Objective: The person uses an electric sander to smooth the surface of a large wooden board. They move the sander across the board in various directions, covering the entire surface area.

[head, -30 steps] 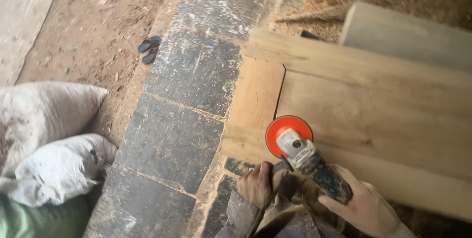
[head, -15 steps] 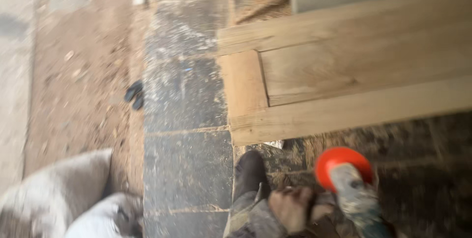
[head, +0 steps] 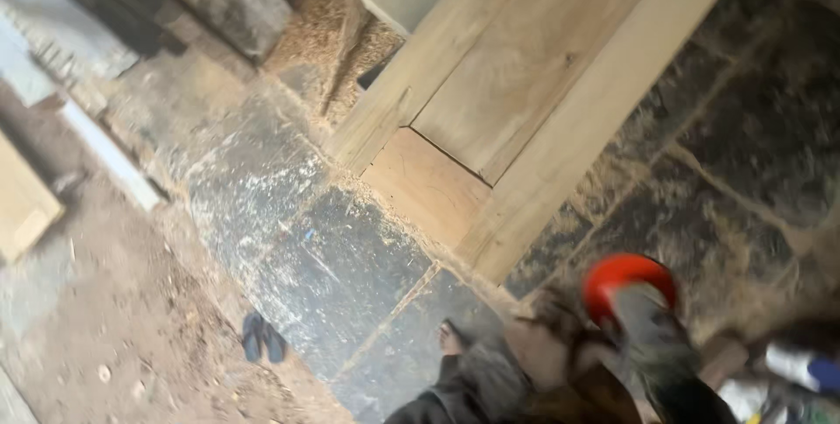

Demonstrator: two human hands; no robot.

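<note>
An angle grinder (head: 652, 332) with a red sanding disc (head: 623, 273) hangs over the dark stone floor, off the wood. My left hand (head: 544, 347), blurred, sits just left of the grinder's head, closed at its side handle. My right hand (head: 723, 357) shows only as a blurred patch by the tool's rear body, gripping it. A pale wooden door panel (head: 525, 56) lies on the floor up and to the left of the disc. Its near corner (head: 490, 258) is a short way from the disc.
My foot (head: 451, 336) stands on the stone slabs (head: 332, 249) left of the grinder. A pair of dark slippers (head: 262, 337) lies on the dirt farther left. Sawdust (head: 328, 30) is heaped beside the panel's far end. Boards and planks (head: 22, 205) lie at the left edge.
The grinder has come off the panel's corner and now hangs over the floor. The view has swung round, so the panel lies diagonally. The white sacks are out of view.
</note>
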